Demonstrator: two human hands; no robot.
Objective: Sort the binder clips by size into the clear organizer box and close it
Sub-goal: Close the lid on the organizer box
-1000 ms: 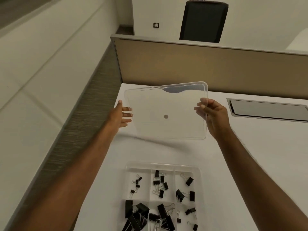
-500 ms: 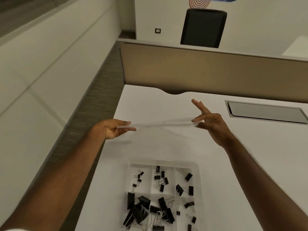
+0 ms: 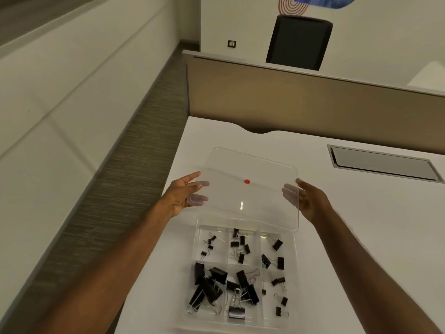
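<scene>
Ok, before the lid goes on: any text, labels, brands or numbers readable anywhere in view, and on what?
None readable.
Clear lid: only a plain red dot, no writing.
Wall plate: too small and blurred to read.
Wall art: rings and a blue shape, no letters.
Binder clips and organizer box: no print visible.

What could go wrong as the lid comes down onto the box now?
The clear lid is tilted and held only at its side edges by the left hand and right hand, so it may seat crooked on the organizer box. The piled large binder clips may block closing.
</scene>
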